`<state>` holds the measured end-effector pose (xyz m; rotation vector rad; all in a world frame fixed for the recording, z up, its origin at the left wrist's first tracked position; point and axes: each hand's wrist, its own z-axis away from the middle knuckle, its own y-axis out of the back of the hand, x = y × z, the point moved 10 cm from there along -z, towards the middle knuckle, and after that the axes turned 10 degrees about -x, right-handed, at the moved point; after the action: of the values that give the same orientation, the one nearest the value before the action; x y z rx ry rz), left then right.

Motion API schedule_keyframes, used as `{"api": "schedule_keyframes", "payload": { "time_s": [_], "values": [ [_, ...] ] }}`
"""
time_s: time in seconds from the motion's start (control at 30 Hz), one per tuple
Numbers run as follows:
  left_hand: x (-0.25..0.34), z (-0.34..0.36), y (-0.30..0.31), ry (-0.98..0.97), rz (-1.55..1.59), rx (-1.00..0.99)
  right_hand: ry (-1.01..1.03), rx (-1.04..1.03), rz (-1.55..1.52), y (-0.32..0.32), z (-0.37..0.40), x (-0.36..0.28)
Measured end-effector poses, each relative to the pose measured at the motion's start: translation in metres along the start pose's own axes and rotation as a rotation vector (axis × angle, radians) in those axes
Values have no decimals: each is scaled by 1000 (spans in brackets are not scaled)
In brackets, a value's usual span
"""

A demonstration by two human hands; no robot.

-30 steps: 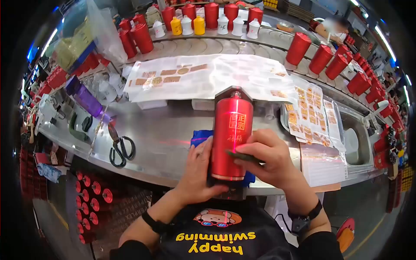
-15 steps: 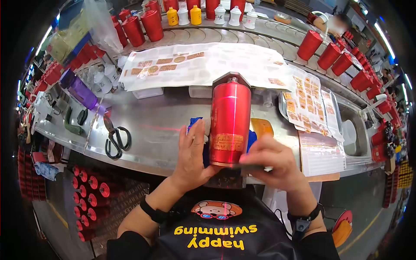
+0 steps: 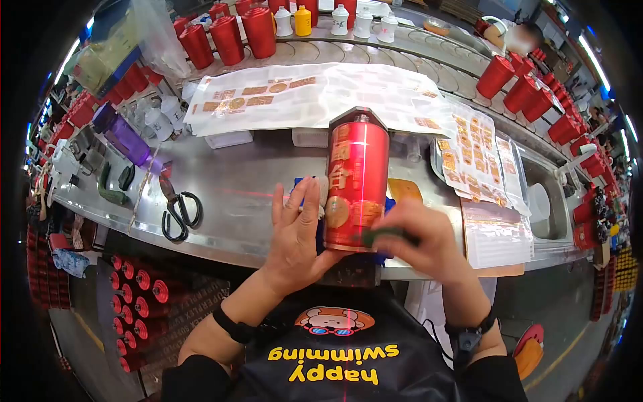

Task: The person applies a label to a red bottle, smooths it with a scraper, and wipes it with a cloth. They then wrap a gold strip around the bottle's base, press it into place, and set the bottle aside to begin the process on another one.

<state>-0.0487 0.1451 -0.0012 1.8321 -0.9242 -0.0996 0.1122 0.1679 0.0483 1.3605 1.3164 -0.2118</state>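
A glossy red bottle with gold lettering and a round gold emblem lies in front of me, its neck pointing away, against a dark angular holder. My left hand is open at its left side, fingers stretched up, with the thumb at the bottle's base. My right hand, smeared by motion, is closed around a dark flat strip-like tool that lies over the lower right of the bottle. Blue cloth shows partly behind the bottle.
Black-handled scissors and a purple bottle are at left. Sheets of gold decals lie across the back, with more decal sheets at right beside a sink. Red bottles stand on a conveyor; another person sits beyond.
The red bottle has turned, so gold lettering and a round emblem now face up instead of the gold band. My right hand has shifted slightly up. Bottles on the conveyor have moved right.
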Motion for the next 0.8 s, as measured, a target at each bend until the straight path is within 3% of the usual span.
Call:
{"api": "schedule_keyframes", "payload": {
  "time_s": [0.03,0.07,0.1,0.2,0.23,0.3,0.33,0.43,0.47,0.57,0.63,0.7,0.8],
  "values": [
    [2,0,1,-5,21,0,-76,61,13,7,-3,13],
    [3,-1,3,-11,37,5,-152,252,111,23,2,32],
    [4,-2,5,-15,49,14,-26,333,344,30,0,11],
    [-7,5,-6,41,123,26,61,-84,-71,-9,-8,-7],
    [-9,4,-7,56,136,22,-38,-52,-77,-9,-7,3],
    [0,0,0,26,85,13,-182,234,21,19,-6,33],
    [4,-3,6,13,53,14,-132,293,215,30,-4,20],
    [11,-6,13,-50,36,41,-55,-103,-90,-6,-11,1],
    [9,-6,10,-38,61,52,-64,-66,55,-5,-13,1],
    [4,-3,6,-19,89,67,-106,296,300,33,-4,13],
    [6,0,5,-22,67,32,-75,55,-79,10,-6,13],
    [20,-3,11,-106,44,15,-17,34,61,3,-5,6],
    [27,-5,12,-163,43,7,-186,330,-37,31,11,43]
  ]
}}
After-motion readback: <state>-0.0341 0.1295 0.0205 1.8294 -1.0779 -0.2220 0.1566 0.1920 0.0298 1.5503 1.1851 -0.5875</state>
